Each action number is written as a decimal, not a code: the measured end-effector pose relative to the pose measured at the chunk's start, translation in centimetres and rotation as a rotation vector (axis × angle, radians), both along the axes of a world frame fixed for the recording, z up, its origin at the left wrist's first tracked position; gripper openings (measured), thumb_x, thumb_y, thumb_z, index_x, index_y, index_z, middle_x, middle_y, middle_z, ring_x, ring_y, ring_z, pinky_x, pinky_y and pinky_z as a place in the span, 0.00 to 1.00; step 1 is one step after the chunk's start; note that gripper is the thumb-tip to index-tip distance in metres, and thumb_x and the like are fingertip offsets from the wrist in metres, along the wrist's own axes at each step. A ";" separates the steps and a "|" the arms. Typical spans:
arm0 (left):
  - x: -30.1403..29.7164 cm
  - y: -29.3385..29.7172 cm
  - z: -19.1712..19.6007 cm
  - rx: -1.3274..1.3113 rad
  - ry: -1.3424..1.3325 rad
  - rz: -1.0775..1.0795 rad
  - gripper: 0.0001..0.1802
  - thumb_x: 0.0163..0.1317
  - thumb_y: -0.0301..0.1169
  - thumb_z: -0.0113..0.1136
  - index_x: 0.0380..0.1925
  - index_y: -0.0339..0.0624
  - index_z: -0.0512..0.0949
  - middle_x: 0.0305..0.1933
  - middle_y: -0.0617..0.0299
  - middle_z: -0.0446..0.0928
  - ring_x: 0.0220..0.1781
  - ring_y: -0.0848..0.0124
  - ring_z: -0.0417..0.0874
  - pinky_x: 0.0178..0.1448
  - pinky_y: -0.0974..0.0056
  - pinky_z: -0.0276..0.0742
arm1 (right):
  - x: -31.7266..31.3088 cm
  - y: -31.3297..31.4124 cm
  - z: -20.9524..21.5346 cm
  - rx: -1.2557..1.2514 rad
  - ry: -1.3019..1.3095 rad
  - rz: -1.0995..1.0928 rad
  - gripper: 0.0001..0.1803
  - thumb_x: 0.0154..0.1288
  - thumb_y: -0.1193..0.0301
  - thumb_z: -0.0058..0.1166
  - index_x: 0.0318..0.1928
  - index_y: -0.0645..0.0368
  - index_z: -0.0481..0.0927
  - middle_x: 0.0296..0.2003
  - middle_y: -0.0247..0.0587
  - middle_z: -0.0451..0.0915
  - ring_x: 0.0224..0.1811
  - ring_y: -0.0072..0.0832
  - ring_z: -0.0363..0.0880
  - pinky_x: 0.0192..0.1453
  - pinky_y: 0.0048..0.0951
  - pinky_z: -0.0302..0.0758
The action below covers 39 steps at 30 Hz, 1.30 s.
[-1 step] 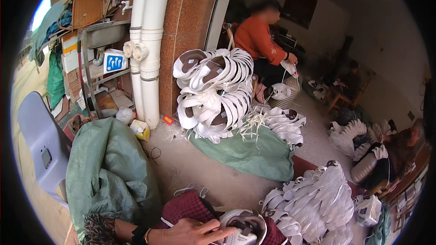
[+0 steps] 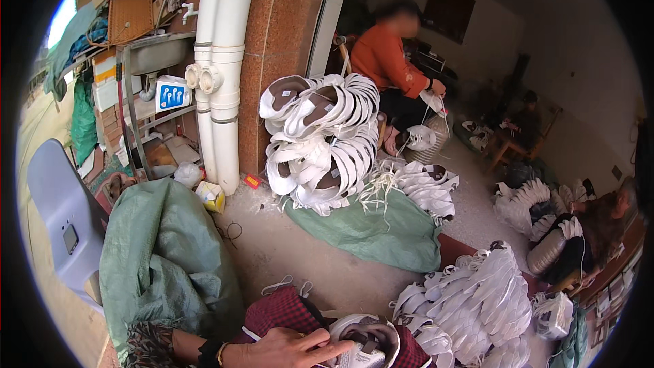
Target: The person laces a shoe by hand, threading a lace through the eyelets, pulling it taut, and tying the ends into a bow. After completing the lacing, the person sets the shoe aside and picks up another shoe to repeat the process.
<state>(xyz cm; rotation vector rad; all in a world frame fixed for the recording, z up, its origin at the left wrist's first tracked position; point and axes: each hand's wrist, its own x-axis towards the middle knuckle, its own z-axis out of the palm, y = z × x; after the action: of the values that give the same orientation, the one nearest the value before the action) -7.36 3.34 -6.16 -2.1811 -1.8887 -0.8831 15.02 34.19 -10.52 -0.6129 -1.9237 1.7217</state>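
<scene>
My left hand (image 2: pixel 289 349) reaches in from the lower left, with a patterned sleeve and a bracelet at the wrist. Its fingers are bent over the near side of a white and grey shoe upper (image 2: pixel 361 334), fingertips resting by the lacing gap. The thumb is hidden, and the lower part of the upper runs out of the picture. Dark red checked cloth (image 2: pixel 278 311) lies beneath and around the shoe upper, over my lap. My right hand does not show.
A green woven sack (image 2: pixel 163 259) stands at the left beside a grey plastic chair (image 2: pixel 58 197). White shoe uppers (image 2: pixel 470 300) are heaped at the right; bundled ones (image 2: pixel 320 136) stand ahead by white pipes (image 2: pixel 228 82). A person in orange (image 2: pixel 388 58) sits working beyond.
</scene>
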 end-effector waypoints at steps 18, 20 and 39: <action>0.8 -0.3 1.3 -0.098 -0.254 0.024 0.38 0.60 0.47 0.70 0.71 0.56 0.72 0.49 0.59 0.74 0.37 0.59 0.85 0.34 0.53 0.78 | -0.7 -4.2 0.4 -0.083 0.335 -0.094 0.19 0.76 0.61 0.54 0.55 0.64 0.73 0.43 0.51 0.78 0.43 0.35 0.78 0.49 0.37 0.76; 0.2 0.0 1.5 -0.088 -0.238 0.028 0.37 0.60 0.48 0.70 0.70 0.55 0.72 0.49 0.59 0.74 0.37 0.59 0.85 0.34 0.52 0.79 | -1.2 -5.4 0.2 -0.102 0.366 -0.095 0.19 0.76 0.61 0.54 0.55 0.64 0.73 0.44 0.52 0.78 0.44 0.36 0.78 0.49 0.37 0.76; 0.1 0.4 1.1 -0.002 -0.052 0.032 0.36 0.59 0.56 0.73 0.63 0.52 0.79 0.37 0.69 0.72 0.20 0.76 0.77 0.21 0.69 0.75 | -4.7 -13.0 -2.0 -0.282 0.618 -0.076 0.23 0.75 0.63 0.55 0.61 0.65 0.70 0.51 0.58 0.76 0.51 0.43 0.78 0.57 0.43 0.76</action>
<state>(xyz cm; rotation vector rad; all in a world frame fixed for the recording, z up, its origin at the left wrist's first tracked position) -7.25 3.70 -5.05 -2.1423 -1.9431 -0.9417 10.27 21.22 -12.54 -0.1995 -1.2312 1.8666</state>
